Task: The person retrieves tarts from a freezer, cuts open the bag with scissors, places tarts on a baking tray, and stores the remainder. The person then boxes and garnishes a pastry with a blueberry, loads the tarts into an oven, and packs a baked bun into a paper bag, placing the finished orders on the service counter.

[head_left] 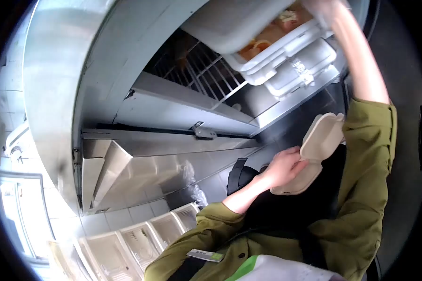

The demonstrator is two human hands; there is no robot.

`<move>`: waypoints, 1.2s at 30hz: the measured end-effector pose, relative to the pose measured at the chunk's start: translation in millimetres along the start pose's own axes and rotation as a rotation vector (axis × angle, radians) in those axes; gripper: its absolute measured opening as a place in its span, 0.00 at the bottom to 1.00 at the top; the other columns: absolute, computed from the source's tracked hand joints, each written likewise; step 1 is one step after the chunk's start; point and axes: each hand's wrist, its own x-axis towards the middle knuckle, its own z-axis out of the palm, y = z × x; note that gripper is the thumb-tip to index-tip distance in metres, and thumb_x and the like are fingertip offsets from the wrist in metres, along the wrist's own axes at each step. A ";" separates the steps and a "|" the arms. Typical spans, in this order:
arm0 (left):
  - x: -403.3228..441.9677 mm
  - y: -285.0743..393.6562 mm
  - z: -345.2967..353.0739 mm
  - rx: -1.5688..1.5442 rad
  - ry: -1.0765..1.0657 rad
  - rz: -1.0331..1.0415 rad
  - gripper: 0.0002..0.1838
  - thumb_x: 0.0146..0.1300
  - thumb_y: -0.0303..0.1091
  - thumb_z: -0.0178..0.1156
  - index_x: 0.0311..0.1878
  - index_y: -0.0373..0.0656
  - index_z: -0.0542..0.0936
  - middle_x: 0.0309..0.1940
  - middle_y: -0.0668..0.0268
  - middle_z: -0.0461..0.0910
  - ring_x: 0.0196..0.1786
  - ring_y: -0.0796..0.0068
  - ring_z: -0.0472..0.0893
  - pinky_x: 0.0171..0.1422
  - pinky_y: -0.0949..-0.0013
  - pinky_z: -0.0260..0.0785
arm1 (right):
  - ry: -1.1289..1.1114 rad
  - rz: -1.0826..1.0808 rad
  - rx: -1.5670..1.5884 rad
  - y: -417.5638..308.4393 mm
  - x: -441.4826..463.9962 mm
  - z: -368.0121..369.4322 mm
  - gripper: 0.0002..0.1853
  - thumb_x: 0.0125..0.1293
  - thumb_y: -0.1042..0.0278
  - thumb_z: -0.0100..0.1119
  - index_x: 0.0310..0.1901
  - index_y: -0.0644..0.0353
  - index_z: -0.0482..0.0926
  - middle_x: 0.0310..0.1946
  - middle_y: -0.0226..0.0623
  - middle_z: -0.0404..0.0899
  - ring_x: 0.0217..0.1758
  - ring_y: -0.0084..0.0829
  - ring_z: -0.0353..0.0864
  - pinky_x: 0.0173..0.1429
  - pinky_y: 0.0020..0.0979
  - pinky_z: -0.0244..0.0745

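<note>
My left hand (286, 166) is closed on a beige clamshell takeout box (321, 136), which hangs open with its two halves apart in front of my body. Reaching up to the top right, my right hand (326, 9) is at the edge of a white food container (286, 49). That hand is blurred and partly cut off, so its fingers cannot be made out. The container's white lid (234, 23) is tilted up, and reddish-orange food (260, 44) shows inside. Below it lies another lidded white container (305, 68) with clip fasteners.
A wire rack (201, 68) shows inside the open steel refrigerator. Its metal door (126, 173) swings out at the left. Several pale bins (140, 243) stand at the lower left, and a clear plastic bag (194, 185) hangs near the tiled wall.
</note>
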 end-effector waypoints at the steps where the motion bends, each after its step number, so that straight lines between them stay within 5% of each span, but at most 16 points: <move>1: -4.1 -0.5 -3.4 -0.011 0.001 -0.018 0.11 0.59 0.33 0.54 0.42 0.39 0.77 0.39 0.52 0.75 0.40 0.53 0.77 0.43 0.64 0.69 | -0.133 -0.210 -0.360 5.7 4.7 -14.3 0.20 0.60 0.56 0.48 0.49 0.59 0.73 0.50 0.52 0.70 0.53 0.32 0.70 0.57 0.28 0.65; 2: -7.8 -2.8 -6.1 -0.029 0.003 -0.053 0.11 0.59 0.32 0.55 0.44 0.39 0.77 0.39 0.53 0.75 0.41 0.54 0.77 0.44 0.65 0.70 | 0.047 -0.719 -0.883 12.5 1.1 -33.4 0.22 0.52 0.54 0.56 0.45 0.59 0.75 0.47 0.50 0.72 0.49 0.33 0.73 0.55 0.28 0.68; 4: -6.4 -4.6 -9.0 -0.059 0.044 -0.032 0.11 0.59 0.32 0.55 0.42 0.38 0.77 0.37 0.52 0.75 0.39 0.54 0.77 0.43 0.64 0.69 | -0.020 -0.548 -1.103 -15.4 -35.3 -8.8 0.22 0.49 0.57 0.59 0.46 0.60 0.75 0.46 0.49 0.73 0.47 0.35 0.74 0.54 0.30 0.70; 7: -1.1 1.2 -10.7 -0.013 -0.030 -0.083 0.10 0.59 0.34 0.54 0.39 0.39 0.77 0.37 0.54 0.74 0.38 0.52 0.75 0.41 0.61 0.69 | 0.043 -0.902 -1.711 16.1 3.4 16.6 0.18 0.51 0.64 0.56 0.44 0.60 0.76 0.45 0.47 0.74 0.49 0.37 0.74 0.54 0.37 0.68; 8: -0.3 3.2 -10.4 0.021 -0.082 -0.115 0.10 0.59 0.35 0.53 0.38 0.39 0.77 0.38 0.54 0.73 0.38 0.51 0.75 0.41 0.59 0.69 | -0.142 -0.960 -1.930 17.0 7.8 27.4 0.15 0.56 0.64 0.48 0.42 0.59 0.77 0.45 0.43 0.75 0.49 0.38 0.73 0.57 0.37 0.63; 10: 0.2 1.0 -0.4 0.007 -0.012 0.003 0.10 0.58 0.35 0.55 0.36 0.37 0.76 0.33 0.51 0.74 0.35 0.50 0.75 0.37 0.60 0.67 | -0.019 -1.522 -1.489 66.8 67.5 35.8 0.14 0.57 0.64 0.44 0.38 0.58 0.79 0.42 0.39 0.78 0.50 0.38 0.72 0.58 0.37 0.61; 18: -3.6 -5.1 9.8 0.003 0.040 0.105 0.10 0.54 0.29 0.51 0.39 0.39 0.75 0.38 0.53 0.73 0.40 0.49 0.73 0.42 0.56 0.68 | -0.367 -0.907 -1.206 116.6 108.4 144.0 0.15 0.58 0.63 0.45 0.40 0.57 0.78 0.43 0.38 0.77 0.50 0.38 0.72 0.58 0.38 0.62; 23: -9.7 -23.6 10.5 -0.097 -0.072 -0.010 0.15 0.49 0.26 0.52 0.43 0.39 0.75 0.46 0.51 0.72 0.44 0.47 0.73 0.47 0.56 0.68 | -0.419 -0.801 -0.971 124.2 106.8 182.0 0.15 0.58 0.62 0.45 0.42 0.56 0.78 0.44 0.38 0.77 0.50 0.38 0.72 0.57 0.38 0.63; 27: -7.5 -37.1 12.6 0.136 -0.118 0.032 0.15 0.49 0.29 0.54 0.43 0.40 0.75 0.45 0.50 0.73 0.44 0.45 0.72 0.47 0.56 0.67 | -0.471 -0.725 -0.736 137.2 87.4 222.7 0.15 0.58 0.62 0.46 0.43 0.55 0.78 0.45 0.37 0.76 0.51 0.38 0.72 0.57 0.38 0.63; 36: 1.0 -4.0 -1.3 -0.082 -0.047 -0.235 0.15 0.49 0.31 0.56 0.43 0.41 0.76 0.44 0.49 0.74 0.47 0.46 0.71 0.48 0.57 0.66 | -0.552 -0.648 -0.497 147.0 72.4 253.9 0.16 0.59 0.60 0.47 0.45 0.54 0.77 0.46 0.36 0.76 0.51 0.38 0.72 0.57 0.39 0.64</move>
